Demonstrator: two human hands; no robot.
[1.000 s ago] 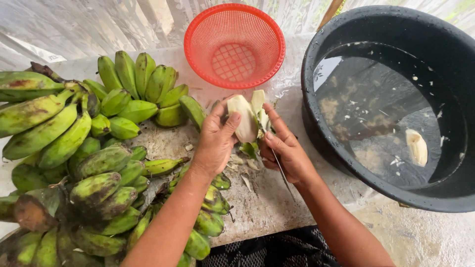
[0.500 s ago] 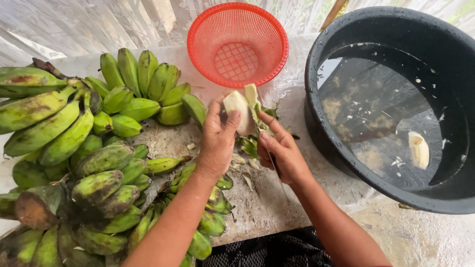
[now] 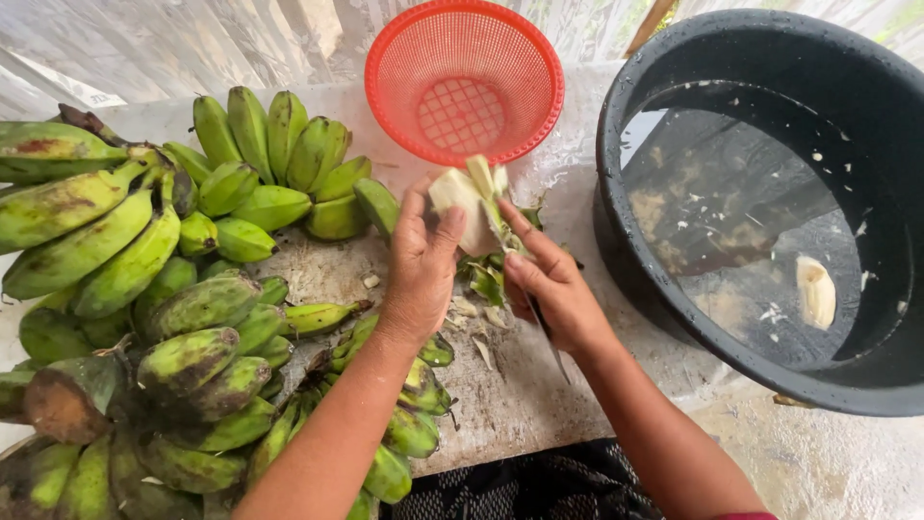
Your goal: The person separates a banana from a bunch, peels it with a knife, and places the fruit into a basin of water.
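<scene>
Peeling step, as I judged it: my left hand (image 3: 421, 274) gripped a half-peeled banana (image 3: 460, 207) above the table (image 3: 520, 404); my right hand (image 3: 553, 294) clasped a knife (image 3: 549, 337), fingertips on the loosened peel (image 3: 491, 183). Next move needed that peel drawn clear.

Head camera looks steeply down, close above table (image 3: 539, 404)

Soft daylight from above — sharp focus (edges slightly stretched).
</scene>
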